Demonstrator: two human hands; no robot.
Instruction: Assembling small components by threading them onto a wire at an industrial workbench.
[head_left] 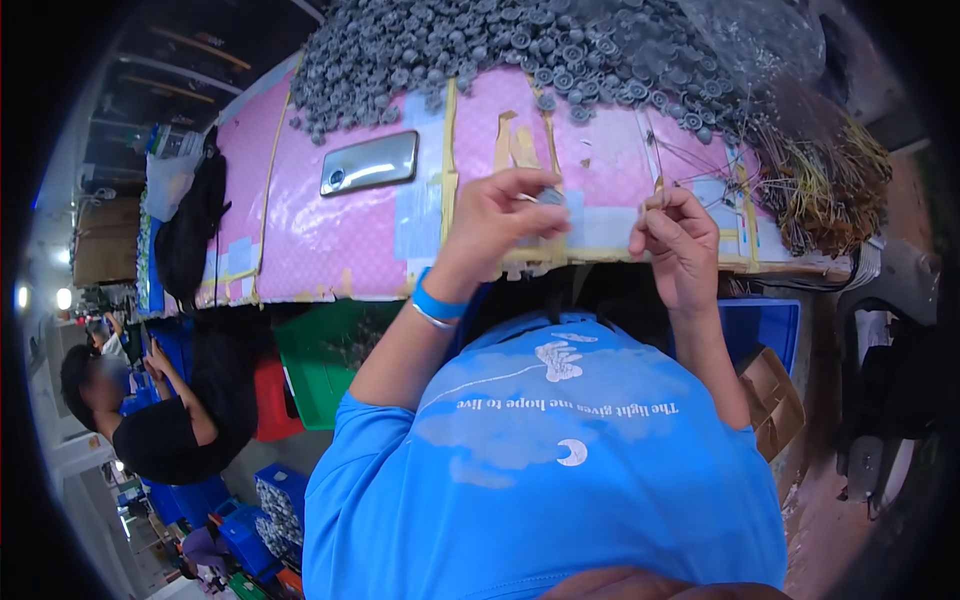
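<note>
My left hand [500, 215] is raised over the near edge of the pink table [330, 240], its fingers pinched on a small round grey part [550, 196]. A blue wristband sits on that wrist. My right hand [678, 235] hovers close beside it, fingertips closed on a thin wire piece [658, 186] that stands up between them. The two hands are a short gap apart. A big heap of the same grey round parts [480, 50] covers the far side of the table.
A bundle of thin yellowish wires [825, 190] lies at the table's right end. A shiny phone [369, 162] rests on the pink cover. Below are a green bin [320, 355], a blue crate [765, 325] and a red stool [272, 398]. Another person [150, 410] sits at left.
</note>
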